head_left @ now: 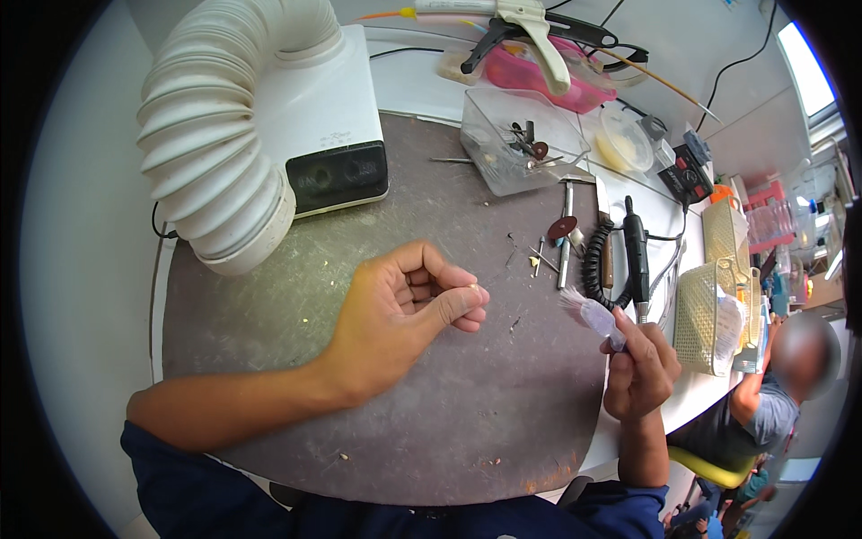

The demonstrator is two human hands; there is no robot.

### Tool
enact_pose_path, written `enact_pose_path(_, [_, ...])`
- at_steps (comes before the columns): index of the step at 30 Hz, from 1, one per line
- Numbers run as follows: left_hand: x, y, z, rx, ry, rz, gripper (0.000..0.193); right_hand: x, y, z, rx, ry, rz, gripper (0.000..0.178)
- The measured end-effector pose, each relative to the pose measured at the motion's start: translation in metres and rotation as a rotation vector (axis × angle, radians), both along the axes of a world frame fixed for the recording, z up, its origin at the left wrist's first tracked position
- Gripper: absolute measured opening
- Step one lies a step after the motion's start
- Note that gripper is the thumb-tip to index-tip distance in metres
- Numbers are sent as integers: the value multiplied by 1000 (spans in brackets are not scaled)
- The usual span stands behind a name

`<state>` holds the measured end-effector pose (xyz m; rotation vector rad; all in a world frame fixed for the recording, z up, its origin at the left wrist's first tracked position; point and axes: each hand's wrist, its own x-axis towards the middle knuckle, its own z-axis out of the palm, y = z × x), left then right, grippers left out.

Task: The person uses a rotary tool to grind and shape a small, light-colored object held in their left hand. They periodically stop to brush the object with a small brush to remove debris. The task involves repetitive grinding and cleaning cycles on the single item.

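My left hand [404,301] is over the middle of the dark grey work mat [431,404], its thumb and fingertips pinched together. Whatever lies between those fingertips is too small and hidden to name. Off the mat's right side, my right hand [642,368] grips a small brush [596,320] with a translucent, pale purple body. Its whitish bristles splay toward the upper left, and its lower end is hidden by my fingers. A black handpiece [636,256] with a coiled cord lies just beyond this hand.
A white flexible duct [202,135] and white box [332,99] stand far left. A clear bin [512,175] of small tools is at the back. Near it lie a brown disc [563,227], burs and a knife [603,202]. Woven baskets [696,323] and a seated person [763,404] are right.
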<state>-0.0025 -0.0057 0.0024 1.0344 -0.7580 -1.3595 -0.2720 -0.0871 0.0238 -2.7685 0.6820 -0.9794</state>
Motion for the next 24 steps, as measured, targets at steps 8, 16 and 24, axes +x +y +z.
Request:
enact_pose_path(8, [-3, -1, -2, 4, -46, -1, 13, 37, 32, -4, 247, 193, 178, 64])
enact_pose_path(16, [-1, 1, -3, -41, -61, -12, 13, 38, 33, -4, 298, 257, 108, 64])
enact_pose_path(24, [2, 1, -4, 16, 25, 17, 14, 34, 32, -3, 303, 284, 96, 66])
